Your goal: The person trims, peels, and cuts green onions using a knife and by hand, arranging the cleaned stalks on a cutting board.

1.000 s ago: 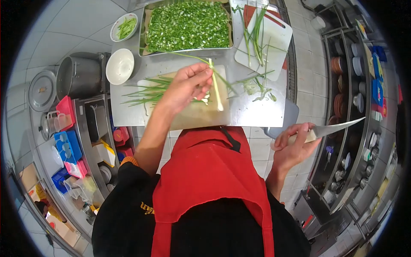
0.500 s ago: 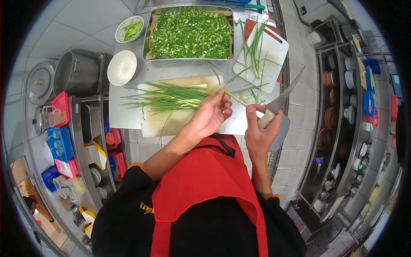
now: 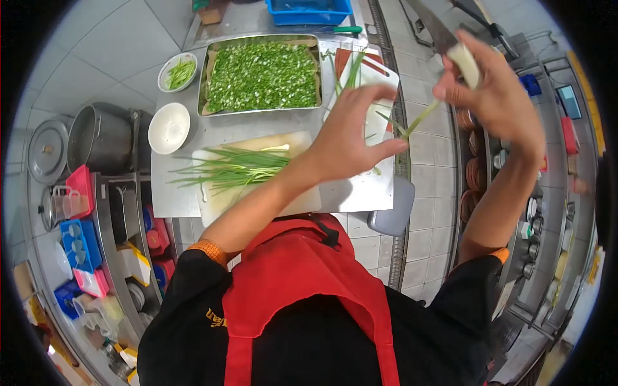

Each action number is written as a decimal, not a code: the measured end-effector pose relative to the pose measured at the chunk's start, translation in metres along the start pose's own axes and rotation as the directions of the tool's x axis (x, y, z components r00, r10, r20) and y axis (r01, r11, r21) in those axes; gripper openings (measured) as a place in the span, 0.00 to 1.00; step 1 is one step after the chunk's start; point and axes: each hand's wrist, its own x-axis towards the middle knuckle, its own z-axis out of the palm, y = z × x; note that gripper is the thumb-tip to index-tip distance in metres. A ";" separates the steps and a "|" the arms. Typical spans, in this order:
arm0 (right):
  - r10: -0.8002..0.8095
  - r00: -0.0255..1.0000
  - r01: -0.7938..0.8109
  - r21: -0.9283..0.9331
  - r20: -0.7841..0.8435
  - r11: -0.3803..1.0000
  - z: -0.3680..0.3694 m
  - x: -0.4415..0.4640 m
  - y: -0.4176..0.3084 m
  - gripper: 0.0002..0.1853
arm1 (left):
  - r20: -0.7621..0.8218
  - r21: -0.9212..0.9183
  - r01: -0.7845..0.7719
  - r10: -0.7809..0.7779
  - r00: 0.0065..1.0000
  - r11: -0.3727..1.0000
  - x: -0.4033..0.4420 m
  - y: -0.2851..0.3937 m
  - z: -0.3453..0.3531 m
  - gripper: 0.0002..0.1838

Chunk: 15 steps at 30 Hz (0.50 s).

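My right hand [image 3: 499, 96] is raised at the upper right, its fingers wrapped around the pale handle of a knife [image 3: 434, 26]. The blade points up and away. A thin spring onion stalk [image 3: 421, 119] runs down from my right thumb, slightly blurred. My left hand [image 3: 347, 138] hovers over the table's right part, thumb and fingers spread apart, close to the stalk's lower end. Whether it touches the stalk I cannot tell. Left of it, a bundle of spring onions [image 3: 241, 167] lies on a cutting board [image 3: 302, 199].
A metal tray [image 3: 257, 112] of chopped spring onion stands at the back, beside a white bowl [image 3: 169, 128] and a bowl of green strips [image 3: 177, 72]. More spring onions lie on a white board [image 3: 384, 76]. A blue bin [image 3: 309, 11] sits behind; shelves flank both sides.
My right hand has swung up and right with the knife and the stalk. My left hand has opened from its pinch on the stalk and moved right. The view has shifted.
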 end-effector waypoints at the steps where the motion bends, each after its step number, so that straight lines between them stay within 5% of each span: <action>1: -0.017 0.995 0.021 0.045 -0.096 0.999 -0.003 0.004 -0.007 0.28 | -0.021 -0.041 -0.053 0.052 0.998 0.998 0.016 0.000 0.007 0.20; 2: -0.034 0.982 0.051 0.090 -0.188 0.995 -0.005 0.010 -0.019 0.24 | -0.020 -0.038 -0.062 0.061 0.998 0.997 0.030 0.000 0.009 0.20; 3: -0.040 0.980 0.058 0.090 -0.195 0.994 -0.014 0.016 -0.035 0.24 | 0.209 -0.307 0.091 -0.026 0.977 0.947 0.042 0.000 0.009 0.20; 4: -0.084 0.996 0.083 -0.025 -0.029 0.996 -0.029 0.023 -0.054 0.18 | 0.444 -0.505 0.290 -0.044 0.895 0.813 0.051 0.003 0.008 0.20; 5: -0.103 0.985 0.122 -0.135 0.140 0.983 -0.040 0.029 -0.071 0.12 | 0.432 -0.501 0.320 -0.088 0.898 0.804 0.055 0.009 0.007 0.14; 6: -0.105 0.986 0.122 -0.128 0.131 0.984 -0.044 0.031 -0.084 0.12 | 0.439 -0.493 0.321 -0.088 0.894 0.808 0.057 0.009 0.004 0.14; 8: -0.038 0.999 0.044 -0.184 0.031 0.982 -0.044 0.028 -0.108 0.12 | 0.135 0.119 -0.031 0.015 0.991 0.992 0.057 0.006 -0.007 0.10; 9: 0.000 1.000 -0.003 -0.207 -0.013 0.978 -0.042 0.025 -0.118 0.12 | -0.031 0.519 -0.146 0.189 0.982 0.842 0.057 0.006 -0.011 0.09; 11: 0.081 0.991 -0.104 -0.245 -0.104 0.964 -0.039 0.021 -0.137 0.12 | -0.297 0.555 -0.222 0.441 0.847 0.802 0.061 -0.026 -0.022 0.11; 13: 0.134 0.984 -0.161 -0.257 -0.120 0.953 -0.039 0.024 -0.146 0.13 | -0.271 0.808 -0.084 0.494 0.826 0.583 0.060 -0.008 -0.047 0.14; 15: 0.083 0.994 -0.098 -0.246 -0.071 0.964 -0.041 0.026 -0.142 0.13 | -0.330 0.819 -0.031 0.515 0.791 0.573 0.050 -0.007 -0.056 0.14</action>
